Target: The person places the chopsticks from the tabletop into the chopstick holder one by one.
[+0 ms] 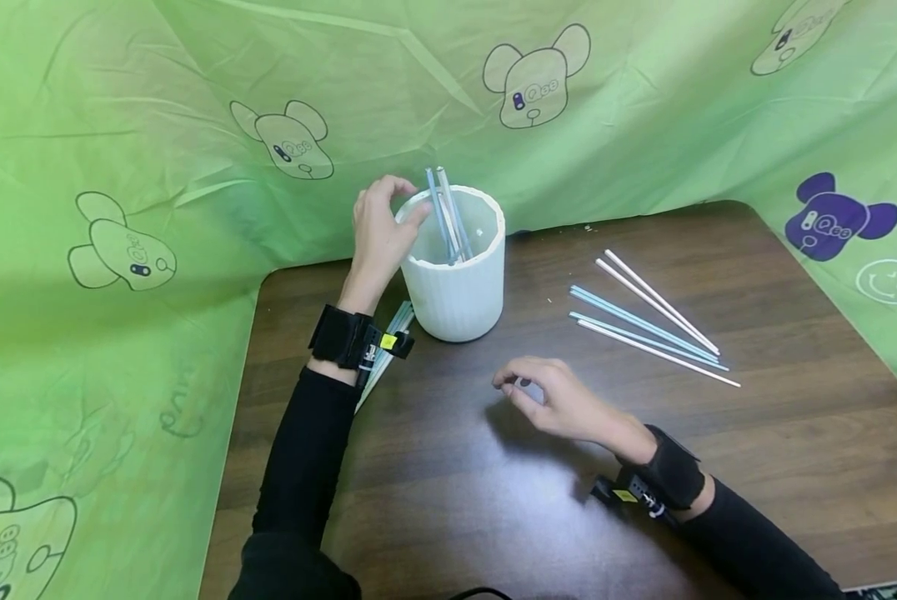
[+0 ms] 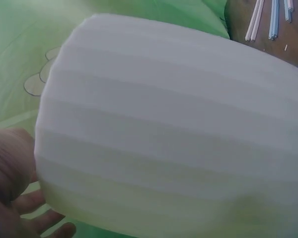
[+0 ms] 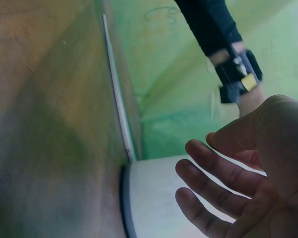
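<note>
A white ribbed pot (image 1: 456,292) stands upright near the table's back edge. Several thin blue and white sticks (image 1: 448,212), like straws, lean inside it. My left hand (image 1: 384,229) grips the pot's left rim, thumb over the edge and other fingers around the outside. In the left wrist view the ribbed wall (image 2: 164,114) fills most of the picture, and the thumb tip is hidden behind the rim. My right hand (image 1: 557,400) hovers above the table in front of the pot, fingers loosely curled and holding nothing; its separate fingers (image 3: 213,198) show in the right wrist view.
Several blue and white sticks (image 1: 647,325) lie fanned out on the table's right half. More sticks (image 1: 388,350) lie left of the pot, partly behind the left wrist. A green printed cloth (image 1: 418,100) hangs behind the wooden table (image 1: 433,500). A black cable (image 1: 482,592) shows at the front.
</note>
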Motion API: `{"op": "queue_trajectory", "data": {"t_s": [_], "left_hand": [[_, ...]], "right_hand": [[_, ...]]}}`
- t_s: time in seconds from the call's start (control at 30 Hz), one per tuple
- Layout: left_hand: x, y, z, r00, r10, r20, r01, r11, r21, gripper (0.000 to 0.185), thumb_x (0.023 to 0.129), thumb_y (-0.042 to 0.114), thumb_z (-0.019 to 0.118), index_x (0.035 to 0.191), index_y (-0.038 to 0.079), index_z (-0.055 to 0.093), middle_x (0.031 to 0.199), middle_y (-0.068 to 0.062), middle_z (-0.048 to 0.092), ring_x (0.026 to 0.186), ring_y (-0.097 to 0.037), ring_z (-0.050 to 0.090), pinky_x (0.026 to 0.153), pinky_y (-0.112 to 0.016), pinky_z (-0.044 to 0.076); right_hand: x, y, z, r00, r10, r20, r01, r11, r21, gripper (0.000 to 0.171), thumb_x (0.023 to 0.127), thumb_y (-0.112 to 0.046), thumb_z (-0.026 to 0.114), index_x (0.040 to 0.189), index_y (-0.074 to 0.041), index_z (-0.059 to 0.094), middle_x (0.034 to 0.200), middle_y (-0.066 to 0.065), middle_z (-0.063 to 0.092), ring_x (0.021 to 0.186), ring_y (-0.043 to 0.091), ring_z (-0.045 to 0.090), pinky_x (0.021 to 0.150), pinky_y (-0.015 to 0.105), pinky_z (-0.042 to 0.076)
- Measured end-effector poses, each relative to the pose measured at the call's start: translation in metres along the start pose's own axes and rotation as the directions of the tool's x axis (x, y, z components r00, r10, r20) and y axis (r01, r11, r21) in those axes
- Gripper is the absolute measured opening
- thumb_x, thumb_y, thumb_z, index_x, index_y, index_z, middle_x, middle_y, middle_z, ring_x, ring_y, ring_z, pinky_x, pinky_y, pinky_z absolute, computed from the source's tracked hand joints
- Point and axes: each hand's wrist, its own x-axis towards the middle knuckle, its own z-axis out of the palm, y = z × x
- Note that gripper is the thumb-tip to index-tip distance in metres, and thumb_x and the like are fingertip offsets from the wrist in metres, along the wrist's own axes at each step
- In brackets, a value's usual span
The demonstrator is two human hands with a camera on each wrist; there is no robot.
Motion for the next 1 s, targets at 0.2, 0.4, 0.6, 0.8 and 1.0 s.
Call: {"op": "queue_trajectory", "data": {"t_s": [0.2,0.4,0.6,0.8,1.0], "left_hand": [[-0.022,-0.005,-0.005,0.974,0.152,-0.169,-0.154,0.988,0.001,0.024,0.091,0.020,0.070,0.107,0.002,0.067,0.112,-0.012,0.069,0.106,-0.029,0.055,0.099,-0.037,0.039],[-0.043,-0.009,-0.007,0.909,0.300,-0.290,-0.283,0.954,0.099,0.017,0.093,0.014,0.064,0.097,-0.002,0.067,0.097,-0.017,0.069,0.090,-0.032,0.056,0.086,-0.041,0.042],[-0.072,0.002,-0.010,0.861,0.424,-0.282,-0.388,0.904,0.177,0.014,0.094,0.012,0.061,0.094,0.000,0.068,0.093,-0.015,0.068,0.085,-0.032,0.057,0.079,-0.042,0.043],[-0.112,0.015,-0.012,0.825,0.520,-0.222,-0.495,0.854,0.163,0.010,0.092,0.008,0.062,0.093,-0.001,0.067,0.088,-0.014,0.069,0.079,-0.028,0.059,0.070,-0.037,0.045],[-0.148,0.020,-0.005,0.813,0.572,-0.109,-0.565,0.820,0.096,0.006,0.090,0.005,0.063,0.091,0.001,0.067,0.083,-0.009,0.068,0.076,-0.022,0.063,0.071,-0.033,0.052]], "right_hand": [[0.003,0.009,-0.028,0.997,-0.004,-0.071,0.001,0.999,-0.053,0.021,0.087,0.003,0.066,0.105,-0.007,0.068,0.098,0.003,0.073,0.086,0.013,0.068,0.077,0.030,0.058],[0.007,0.024,-0.065,0.980,0.024,-0.198,-0.056,0.987,-0.153,0.022,0.087,0.006,0.066,0.104,-0.007,0.070,0.097,0.004,0.074,0.082,0.015,0.068,0.076,0.020,0.054],[0.006,0.042,-0.097,0.945,0.067,-0.319,-0.147,0.962,-0.231,0.018,0.087,0.005,0.066,0.102,-0.003,0.071,0.095,0.009,0.075,0.080,0.005,0.064,0.074,0.010,0.048],[0.007,0.067,-0.120,0.918,0.116,-0.378,-0.234,0.930,-0.283,0.015,0.088,0.005,0.065,0.101,0.000,0.069,0.096,0.012,0.074,0.079,-0.004,0.057,0.072,0.006,0.044],[0.010,0.101,-0.128,0.914,0.245,-0.322,-0.350,0.878,-0.326,0.014,0.088,0.002,0.064,0.101,0.001,0.069,0.093,0.016,0.073,0.079,0.024,0.066,0.071,0.020,0.051]]}}
